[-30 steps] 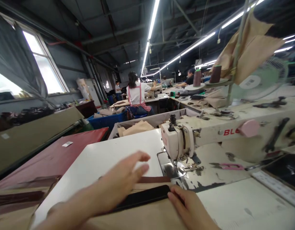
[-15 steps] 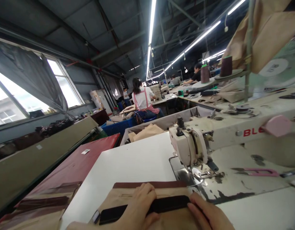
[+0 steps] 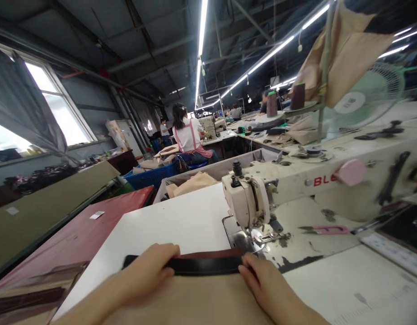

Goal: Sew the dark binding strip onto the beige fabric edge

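Note:
A tan fabric panel (image 3: 201,298) lies at the front of the white table, with a black strip (image 3: 204,265) along its far edge. My left hand (image 3: 154,266) is closed on the strip left of its middle, thumb on the near side. At the strip's right end my right hand (image 3: 262,275) pinches it between thumb and fingers. A sliver of maroon edging (image 3: 211,254) shows just beyond the strip. Close behind my right hand stands the sewing machine head (image 3: 247,203), its presser foot (image 3: 259,237) apart from the panel.
Pink-handled thread snips (image 3: 325,230) lie on the machine bed. Tan pieces fill a grey bin (image 3: 164,185) behind the white table (image 3: 174,221). A red-covered surface (image 3: 103,225) is at left. A person in a pink apron (image 3: 191,135) sits ahead. Thread cones (image 3: 272,104) stand behind the machine.
Both hands have shifted away from me with the black strip, which now covers most of the maroon edging. My left hand has moved left along it. The camera view has swung right.

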Demonstrator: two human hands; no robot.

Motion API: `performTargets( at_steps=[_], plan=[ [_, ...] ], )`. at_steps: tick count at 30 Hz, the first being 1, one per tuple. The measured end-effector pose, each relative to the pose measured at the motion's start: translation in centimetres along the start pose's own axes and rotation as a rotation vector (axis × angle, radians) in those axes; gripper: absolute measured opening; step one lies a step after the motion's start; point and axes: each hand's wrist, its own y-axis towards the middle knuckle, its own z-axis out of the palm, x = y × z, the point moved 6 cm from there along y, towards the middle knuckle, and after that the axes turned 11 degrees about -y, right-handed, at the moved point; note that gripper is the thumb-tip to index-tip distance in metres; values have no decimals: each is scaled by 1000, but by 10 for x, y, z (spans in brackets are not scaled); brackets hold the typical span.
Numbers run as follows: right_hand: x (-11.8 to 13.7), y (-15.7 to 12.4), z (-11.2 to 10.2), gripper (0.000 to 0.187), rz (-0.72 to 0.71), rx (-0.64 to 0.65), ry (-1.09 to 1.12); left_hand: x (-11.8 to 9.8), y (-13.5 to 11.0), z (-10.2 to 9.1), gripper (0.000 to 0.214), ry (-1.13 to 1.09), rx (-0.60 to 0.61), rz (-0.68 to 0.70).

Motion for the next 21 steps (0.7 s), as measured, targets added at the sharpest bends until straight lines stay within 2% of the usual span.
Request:
performTargets(
  at_steps=[2, 4, 7, 11, 13, 15, 18, 21],
  plan=[
    [-6, 8, 12, 23, 7, -25, -37, -23, 29, 30, 42, 68, -13, 110],
    [-10, 7, 18, 22, 2, -53, -43, -42, 49, 58, 55, 5, -20, 152],
    [-15, -3, 14, 21, 1, -77, -21, -58, 61, 79, 57, -65, -67, 122],
    [-16, -19, -15, 22, -40, -105, 1, -75, 45, 74, 23, -195, -13, 135],
    [-12, -28, -33, 21, -73, -134, 66, -86, 30, 66, 17, -308, 37, 167],
    [-10, -35, -44, 24, -28, -71, 203, -100, 15, 58, 19, -370, 54, 195],
    [-7, -44, -46, 28, 93, 67, 373, -123, 2, 50, 24, -286, -53, 245],
    [6, -50, -53, 27, 2, 23, 344, -140, -3, 54, 21, -181, -190, 281]
  ],
)
